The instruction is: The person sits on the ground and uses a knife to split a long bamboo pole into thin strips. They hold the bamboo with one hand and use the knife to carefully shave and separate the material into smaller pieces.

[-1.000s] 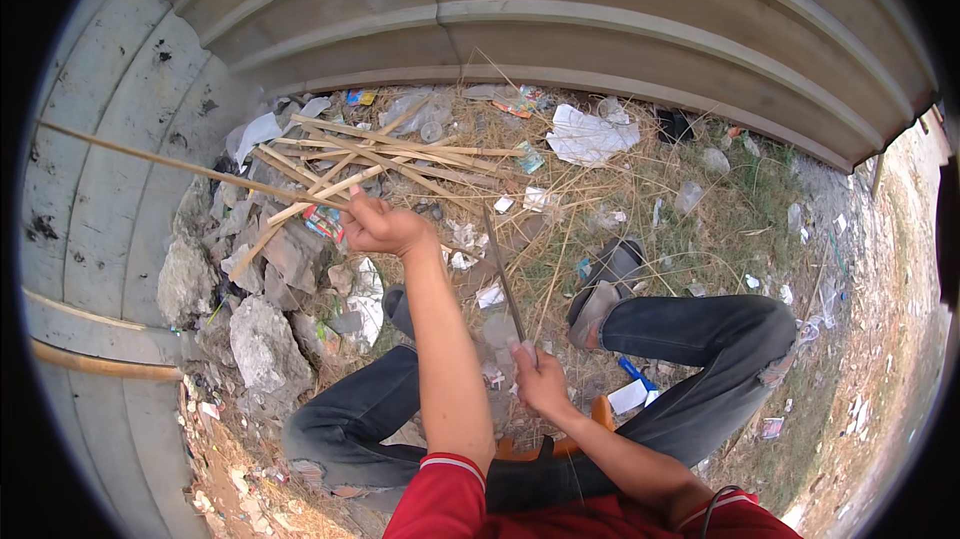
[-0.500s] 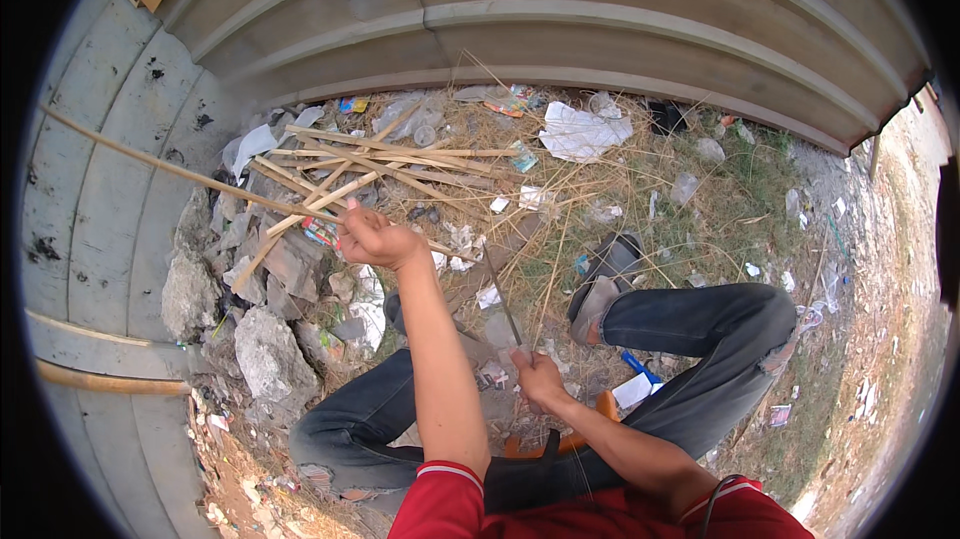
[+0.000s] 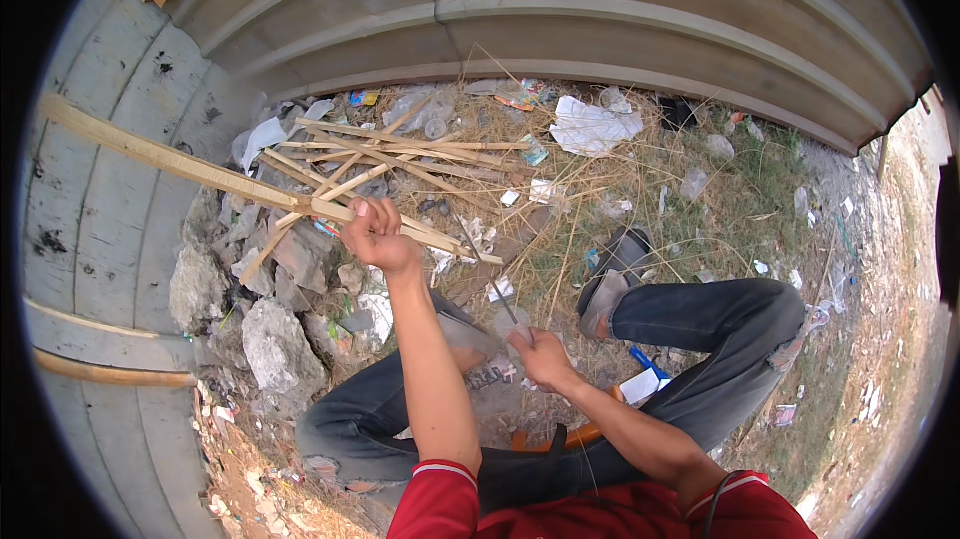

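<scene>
My left hand [image 3: 380,236] is closed around a long split bamboo strip [image 3: 228,179], its pale broad face turned toward me. The strip slants from the far left, past the hand, to an end near the middle. In my right hand [image 3: 545,357], low at centre, is a long, thin, dark-bladed knife [image 3: 500,297], its handle hidden by the fingers. The blade points up and left, and its tip lies close to the strip's near end; whether they touch I cannot tell. Behind the left hand lies a loose pile of bamboo strips [image 3: 440,151].
Rough rocks [image 3: 275,354] lie beside my left leg. A corrugated metal wall [image 3: 600,34] closes the far side, and grey panels [image 3: 105,239] stand at left. Dry grass and litter, including a white sheet [image 3: 595,126], surround my bent legs. A blue-handled object [image 3: 645,363] rests by my right thigh.
The bamboo strip has turned in my left hand, from its narrow edge to its broad face. The knife has tilted further left, its tip now higher and nearer the strip.
</scene>
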A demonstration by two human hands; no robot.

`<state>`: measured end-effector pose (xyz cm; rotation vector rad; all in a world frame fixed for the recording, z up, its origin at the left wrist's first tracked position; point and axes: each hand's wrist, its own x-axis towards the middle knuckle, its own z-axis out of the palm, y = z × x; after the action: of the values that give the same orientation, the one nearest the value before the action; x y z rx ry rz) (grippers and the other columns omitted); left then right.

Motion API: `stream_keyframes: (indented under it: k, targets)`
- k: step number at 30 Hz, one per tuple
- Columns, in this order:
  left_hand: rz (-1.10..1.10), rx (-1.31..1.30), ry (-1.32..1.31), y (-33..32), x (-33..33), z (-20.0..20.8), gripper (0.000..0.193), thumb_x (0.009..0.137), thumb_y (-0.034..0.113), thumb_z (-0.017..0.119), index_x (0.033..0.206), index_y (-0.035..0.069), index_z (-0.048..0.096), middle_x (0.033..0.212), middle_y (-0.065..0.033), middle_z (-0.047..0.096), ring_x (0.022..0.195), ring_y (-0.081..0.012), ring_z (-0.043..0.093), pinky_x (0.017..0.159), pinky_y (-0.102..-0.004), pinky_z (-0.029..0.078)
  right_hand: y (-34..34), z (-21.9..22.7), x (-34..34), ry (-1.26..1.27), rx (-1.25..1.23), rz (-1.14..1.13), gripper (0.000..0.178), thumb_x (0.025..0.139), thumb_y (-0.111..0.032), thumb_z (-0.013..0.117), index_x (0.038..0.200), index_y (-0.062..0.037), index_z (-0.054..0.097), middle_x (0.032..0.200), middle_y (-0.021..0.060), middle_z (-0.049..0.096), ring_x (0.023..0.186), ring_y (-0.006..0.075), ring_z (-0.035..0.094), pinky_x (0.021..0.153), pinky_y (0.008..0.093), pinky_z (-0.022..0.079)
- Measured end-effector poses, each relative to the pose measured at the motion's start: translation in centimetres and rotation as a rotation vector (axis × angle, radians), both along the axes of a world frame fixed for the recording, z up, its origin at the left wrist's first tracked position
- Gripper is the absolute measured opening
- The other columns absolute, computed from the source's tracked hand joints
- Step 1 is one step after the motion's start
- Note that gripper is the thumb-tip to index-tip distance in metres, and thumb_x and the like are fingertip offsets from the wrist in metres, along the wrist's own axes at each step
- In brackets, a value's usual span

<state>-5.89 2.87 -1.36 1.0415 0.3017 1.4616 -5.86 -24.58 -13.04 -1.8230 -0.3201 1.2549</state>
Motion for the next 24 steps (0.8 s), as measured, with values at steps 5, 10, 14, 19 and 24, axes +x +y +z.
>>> stream_keyframes:
  k: [5, 10, 14, 19, 24]
  targets:
    - [-0.002, 0.007, 0.034, -0.1, 0.5, -0.2, 0.036, 0.093, 0.022, 0.052, 0.066, 0.014, 0.028, 0.058, 0.002, 0.026, 0.047, -0.0089, 0.021, 0.046, -0.0275, 0.018, 1.5, 3.6, -3.2, -0.206, 0.204, 0.028, 0.054, 0.1, -0.046, 0.061, 0.101, 0.0078, 0.066, 0.092, 0.0323, 0.068, 0.094, 0.0515, 0.066, 0.083, 0.05, 0.052]
    - [-0.197, 0.01, -0.004, 1.5, -1.9, -0.1, 0.038, 0.092, 0.024, 0.054, 0.065, 0.014, 0.029, 0.057, 0.0029, 0.025, 0.049, -0.0088, 0.02, 0.048, -0.0277, 0.017, 0.2, -3.3, -1.5, -0.227, 0.093, 0.037, 0.054, 0.1, -0.047, 0.062, 0.101, 0.0073, 0.067, 0.093, 0.031, 0.07, 0.094, 0.0492, 0.068, 0.082, 0.0481, 0.053]
    - [-0.33, -0.015, -0.059, 2.4, -4.4, -1.2, 0.04, 0.094, 0.028, 0.053, 0.065, 0.014, 0.029, 0.057, 0.0028, 0.025, 0.05, -0.0089, 0.019, 0.048, -0.0283, 0.017, 0.9, 2.8, 0.2, 0.056, 0.01, 0.017, 0.053, 0.1, -0.047, 0.063, 0.099, 0.0062, 0.067, 0.083, 0.0257, 0.07, 0.083, 0.044, 0.07, 0.077, 0.0469, 0.054]
    - [-0.331, 0.008, -0.022, 2.3, -3.8, -0.7, 0.04, 0.096, 0.03, 0.051, 0.065, 0.014, 0.03, 0.057, 0.0026, 0.025, 0.051, -0.0087, 0.018, 0.049, -0.0283, 0.018, 0.7, 6.7, -0.9, -0.347, 0.349, -0.14, 0.053, 0.1, -0.047, 0.064, 0.097, 0.0057, 0.067, 0.071, 0.0201, 0.068, 0.068, 0.0385, 0.069, 0.065, 0.0441, 0.052]
    - [-0.238, 0.044, 0.031, 1.0, -1.7, -0.3, 0.037, 0.093, 0.02, 0.056, 0.067, 0.013, 0.031, 0.058, 0.003, 0.027, 0.048, -0.0075, 0.017, 0.045, -0.0265, 0.017, -2.3, -1.6, -4.1, -0.282, 0.222, -0.089, 0.051, 0.1, -0.044, 0.066, 0.093, 0.0057, 0.064, 0.068, 0.019, 0.067, 0.058, 0.0362, 0.065, 0.057, 0.0423, 0.05]
